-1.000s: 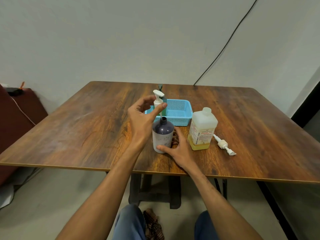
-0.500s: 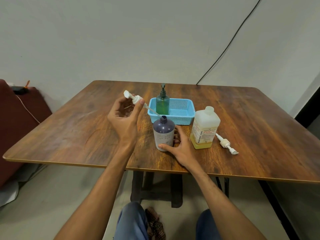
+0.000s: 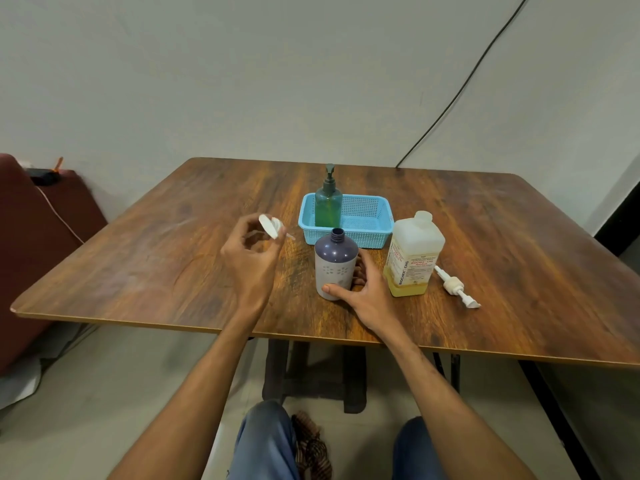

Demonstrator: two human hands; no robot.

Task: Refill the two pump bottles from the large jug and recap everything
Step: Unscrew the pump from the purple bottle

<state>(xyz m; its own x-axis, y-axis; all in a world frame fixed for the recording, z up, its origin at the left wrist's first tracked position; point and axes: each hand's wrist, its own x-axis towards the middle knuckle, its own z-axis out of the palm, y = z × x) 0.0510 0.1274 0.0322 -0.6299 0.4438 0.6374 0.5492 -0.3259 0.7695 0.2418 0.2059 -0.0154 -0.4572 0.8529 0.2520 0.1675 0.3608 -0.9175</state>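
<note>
Left of the purple bottle [image 3: 335, 261], the white pump [image 3: 272, 226] has come out.

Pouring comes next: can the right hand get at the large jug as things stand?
Probably yes: the jug stands just beside the right hand, nothing between them, though that hand grips the purple bottle and must let go first.

wall [image 3: 242, 81]: plain, pale | cable [image 3: 450, 100]: black | table [image 3: 173, 265]: brown wood | sofa [image 3: 34, 220]: maroon, left | floor [image 3: 104, 393]: pale
</note>
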